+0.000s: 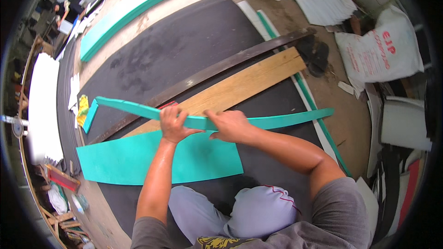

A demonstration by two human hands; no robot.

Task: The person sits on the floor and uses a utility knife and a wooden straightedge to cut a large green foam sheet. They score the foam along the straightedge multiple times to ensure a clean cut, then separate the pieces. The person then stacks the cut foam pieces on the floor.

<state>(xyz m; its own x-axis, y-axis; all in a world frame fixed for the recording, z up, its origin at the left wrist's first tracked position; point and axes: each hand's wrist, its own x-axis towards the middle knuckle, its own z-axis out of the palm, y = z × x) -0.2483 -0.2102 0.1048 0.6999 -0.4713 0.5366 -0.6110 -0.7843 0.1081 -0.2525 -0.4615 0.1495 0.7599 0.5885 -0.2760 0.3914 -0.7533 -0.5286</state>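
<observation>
A long, narrow teal foam strip (286, 119) spans the view in front of me, held up at its middle. My left hand (173, 124) wraps around it, and close by on the right my right hand (229, 125) grips it too. The strip's left end bends down sharply beside a yellow cloth (83, 109). Below my hands a wide teal foam sheet (124, 159) lies on the black mat (157, 50). Just beyond the strip rest a wooden plank (244, 84) and a long dark bar (207, 78), side by side. Something red shows partly behind my left hand.
A stack of teal foam sheets (138, 11) lies at the far left. White sheets are piled on the left (44, 106) and far right (325, 2). A white sack (383, 48) stands at the right. Another person (61, 14) is at the far left.
</observation>
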